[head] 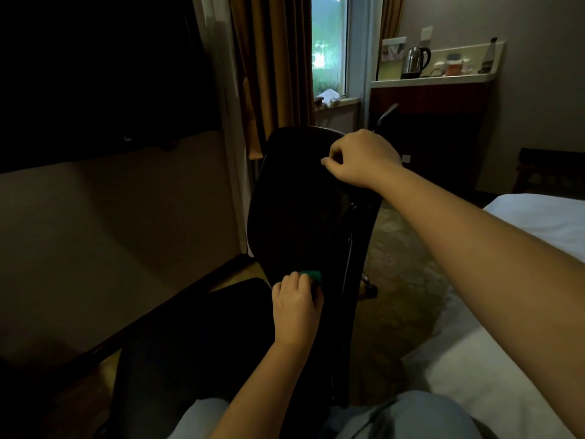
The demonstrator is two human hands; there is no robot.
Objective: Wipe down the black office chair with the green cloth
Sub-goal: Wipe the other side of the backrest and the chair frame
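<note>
The black office chair [294, 210] stands in front of me, its backrest upright and its seat [196, 337] spreading towards the lower left. My left hand [296, 307] presses the green cloth [311, 275] against the bottom of the backrest, where it meets the seat; only a small edge of the cloth shows past my fingers. My right hand [361, 160] grips the upper right edge of the backrest, fingers curled over it. The room is dim and the chair's surface shows little detail.
A white bed [506, 343] lies at the right. A wall with a dark screen [95, 74] is on the left. Behind the chair are brown curtains [272, 64], a window [329, 42] and a counter [433, 79] with a kettle [416, 61]. Patterned carpet [399, 274] covers the floor.
</note>
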